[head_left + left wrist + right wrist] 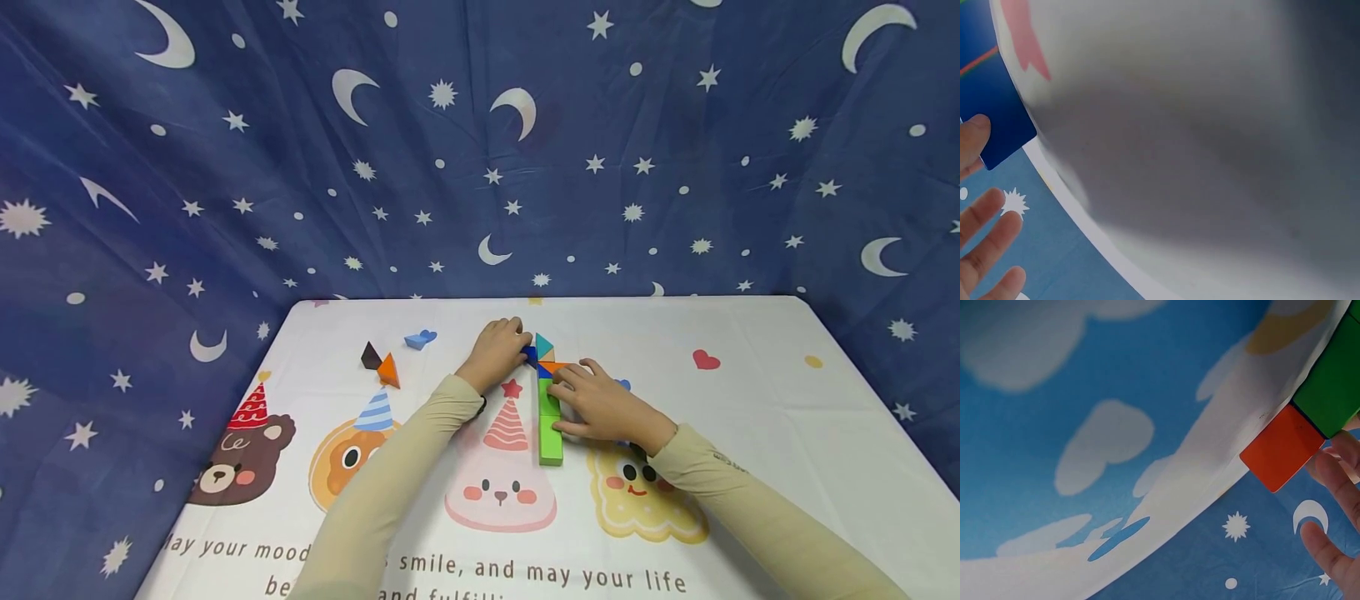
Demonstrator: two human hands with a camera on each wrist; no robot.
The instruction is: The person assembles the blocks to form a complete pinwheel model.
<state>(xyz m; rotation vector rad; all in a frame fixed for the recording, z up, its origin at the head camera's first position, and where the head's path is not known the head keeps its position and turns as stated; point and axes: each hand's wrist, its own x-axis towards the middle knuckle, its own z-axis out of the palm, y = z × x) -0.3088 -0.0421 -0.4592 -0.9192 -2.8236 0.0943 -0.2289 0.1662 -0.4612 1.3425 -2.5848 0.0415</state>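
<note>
A row of wooden blocks lies on the white cloth: two green blocks [551,442] nearest, then a small blue triangle [544,372], an orange triangle [553,366] and a teal triangle [544,344] at the far end. My left hand [497,354] pinches a dark blue block [530,354] at the row's left side; in the left wrist view its thumb lies on that blue block's corner. My right hand [600,404] rests with spread, relaxed fingers on the green blocks. Its fingers also show beside an orange block face [1282,449] in the right wrist view.
A dark brown triangular block [371,357] and an orange one [388,372] lie to the left on the printed tablecloth [757,400]. A light blue printed shape [420,340] shows behind them. A blue starry curtain [480,167] hangs beyond the table's far edge.
</note>
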